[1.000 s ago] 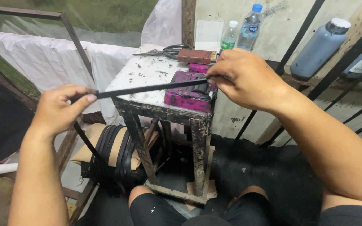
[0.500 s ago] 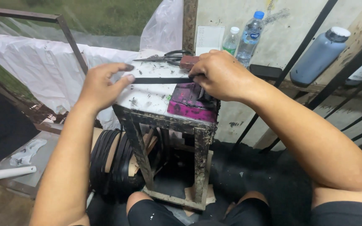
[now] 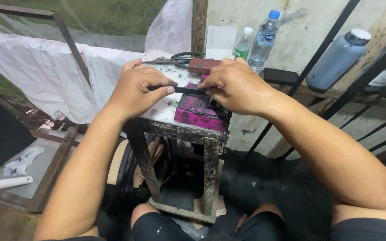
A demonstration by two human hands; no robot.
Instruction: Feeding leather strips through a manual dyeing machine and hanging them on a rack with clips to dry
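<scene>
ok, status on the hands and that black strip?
Left hand and right hand both pinching the black strip, held level above the pink block on the small table. Scissors behind, clear of the hands.

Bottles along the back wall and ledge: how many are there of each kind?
Clear plastic bottles: 2, one with a white cap and one with a blue cap
Big grey-blue bottles with a white cap: 1
Total: 3; a fourth shape at the right edge is too cut off to tell.
</scene>
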